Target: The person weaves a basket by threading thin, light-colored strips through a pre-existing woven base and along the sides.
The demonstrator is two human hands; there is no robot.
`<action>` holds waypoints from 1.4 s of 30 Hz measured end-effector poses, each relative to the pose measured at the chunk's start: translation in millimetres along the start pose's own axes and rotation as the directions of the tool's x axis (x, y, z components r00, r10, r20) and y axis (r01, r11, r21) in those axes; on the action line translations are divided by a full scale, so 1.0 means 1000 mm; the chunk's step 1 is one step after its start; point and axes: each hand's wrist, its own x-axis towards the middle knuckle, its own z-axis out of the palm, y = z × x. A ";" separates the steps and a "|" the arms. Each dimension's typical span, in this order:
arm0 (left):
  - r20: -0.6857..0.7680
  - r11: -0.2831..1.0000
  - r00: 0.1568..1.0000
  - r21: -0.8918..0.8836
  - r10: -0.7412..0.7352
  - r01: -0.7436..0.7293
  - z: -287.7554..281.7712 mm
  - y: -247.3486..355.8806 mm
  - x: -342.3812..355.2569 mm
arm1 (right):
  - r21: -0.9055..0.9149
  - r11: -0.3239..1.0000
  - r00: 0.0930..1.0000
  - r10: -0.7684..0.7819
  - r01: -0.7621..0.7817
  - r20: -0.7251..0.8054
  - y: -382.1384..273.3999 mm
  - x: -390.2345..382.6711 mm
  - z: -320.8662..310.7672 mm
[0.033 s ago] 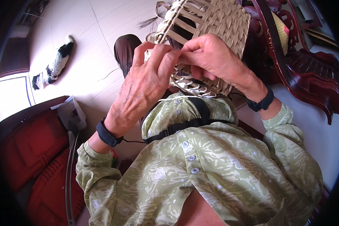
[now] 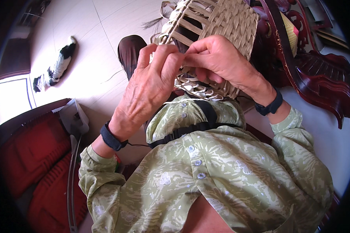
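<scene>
Head view: The person holds a half-woven basket (image 2: 217, 35) of pale flat strips in front of the chest, at about 12 o'clock in the picture, above the green patterned shirt (image 2: 221, 174).

The left hand (image 2: 151, 85) comes up from 8 o'clock. Its fingers (image 2: 168, 58) are bent and pressed together at the near side of the basket, and they seem to pinch a strip there. The strip itself is hidden, so I cannot tell for sure what they grasp.

The right hand (image 2: 221, 58) comes from 3 o'clock and lies over the basket wall. Its fingertips meet those of the left hand, closed on the weaving. Both wrists carry a dark band (image 2: 112, 138).

How far the work is: the right part of the basket looks closely woven and finished. On the left part, toward 11 o'clock, bare upright strips (image 2: 186, 27) stand with open gaps between them, so there the wall is not yet filled. At the lower rim, loose white strip ends (image 2: 194, 87) lie crossed and are not yet tucked in. In my judgement a good part is done, but weaving and finishing of the edge are left.

A dark red carved wooden chair (image 2: 319, 77) stands at 2 o'clock. A black and white animal (image 2: 54, 66) lies on the pale tiled floor (image 2: 101, 50) at 10 o'clock, well apart. Red plastic things (image 2: 31, 155) are at 8 o'clock.
</scene>
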 end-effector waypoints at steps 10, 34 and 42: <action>-0.088 0.996 0.994 -0.072 -0.062 0.056 0.001 -0.005 0.004 | 0.667 0.717 0.957 -0.001 -0.202 0.291 -0.012 -0.007 -0.022; -0.187 0.950 0.957 -0.262 -0.221 0.168 0.016 0.003 0.015 | -0.053 0.999 0.916 -0.031 0.011 -0.399 0.004 -0.107 -0.107; -0.209 0.980 0.971 -0.183 -0.118 0.079 0.016 0.015 0.022 | -0.931 0.152 0.416 -0.909 0.331 -0.001 -0.033 -0.047 -0.053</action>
